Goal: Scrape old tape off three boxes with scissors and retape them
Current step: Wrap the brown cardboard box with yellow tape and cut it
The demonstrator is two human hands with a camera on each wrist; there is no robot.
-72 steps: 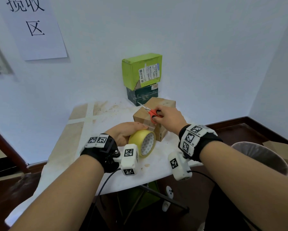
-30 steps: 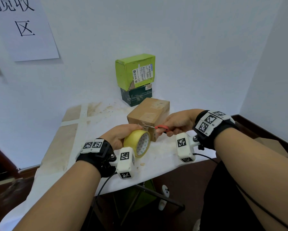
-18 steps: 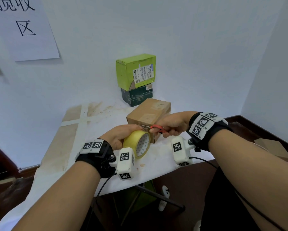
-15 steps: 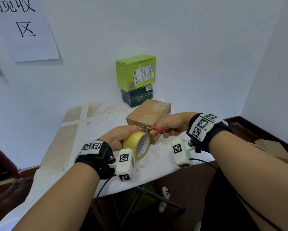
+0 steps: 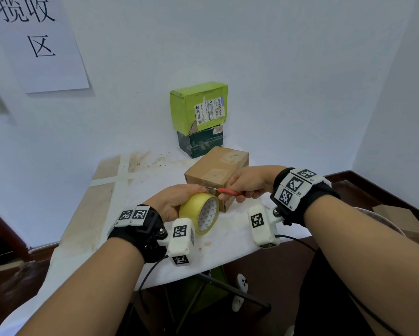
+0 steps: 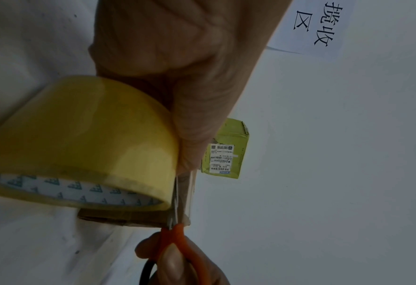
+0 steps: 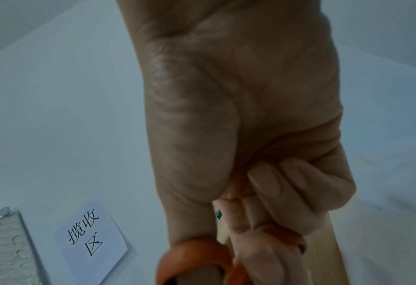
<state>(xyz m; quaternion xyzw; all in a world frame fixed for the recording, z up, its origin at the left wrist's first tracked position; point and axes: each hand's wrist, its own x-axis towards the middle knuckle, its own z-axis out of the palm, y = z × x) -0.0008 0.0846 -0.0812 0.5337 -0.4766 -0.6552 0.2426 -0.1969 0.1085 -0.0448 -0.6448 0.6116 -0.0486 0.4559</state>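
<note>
Yellow packing tape fills the lower middle of the head view, where we hold the tape roll (image 5: 199, 212) in our left hand (image 5: 177, 201), fingers curled over its top; its open core faces the lower right of the frame. In the left wrist view the same tape roll (image 6: 79, 142) fills the left half, its printed cardboard core turned toward the bottom edge, with our left hand (image 6: 177, 57) gripping it from above.

Just right of the roll in the head view, the scissors (image 5: 224, 191) lie with their long axis nearly level across the frame, blades pointing left toward our left fingertips and red handles to the right. Our right hand (image 5: 248, 184) is closed around those handles. In the left wrist view the scissors (image 6: 177, 227) run up and down the frame, the narrow blades lying along a strip of tape pulled from the roll. In the right wrist view our right hand (image 7: 250, 135) has its fingers through the orange scissor handles (image 7: 202, 256).

The brown cardboard box (image 5: 215, 173) sits directly behind both hands on the white-covered table (image 5: 135, 190). Behind it, at centre frame against the wall, a green box (image 5: 196, 106) is stacked on a dark green box (image 5: 200, 143).
</note>
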